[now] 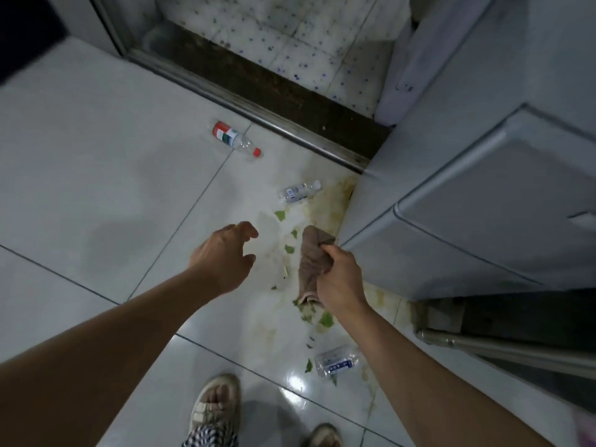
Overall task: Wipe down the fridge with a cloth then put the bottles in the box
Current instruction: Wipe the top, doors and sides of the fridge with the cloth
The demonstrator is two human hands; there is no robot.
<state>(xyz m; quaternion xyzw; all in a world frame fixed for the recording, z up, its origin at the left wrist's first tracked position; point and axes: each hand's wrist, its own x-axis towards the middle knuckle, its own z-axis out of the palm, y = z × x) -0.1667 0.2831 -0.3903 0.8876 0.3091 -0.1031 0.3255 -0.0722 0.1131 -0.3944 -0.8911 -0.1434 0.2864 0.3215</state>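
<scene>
Fridge (483,188) stands just right of your right hand (338,282), which clutches the bunched brown cloth (311,262); your left hand (222,256) hangs empty (fingers loosely spread), farther off

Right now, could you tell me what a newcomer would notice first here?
Probably the right hand gripping a brownish cloth beside the grey fridge, with the left hand empty. Next, three plastic bottles on the stained floor tiles; the red-capped bottle lies near the door threshold.
</scene>
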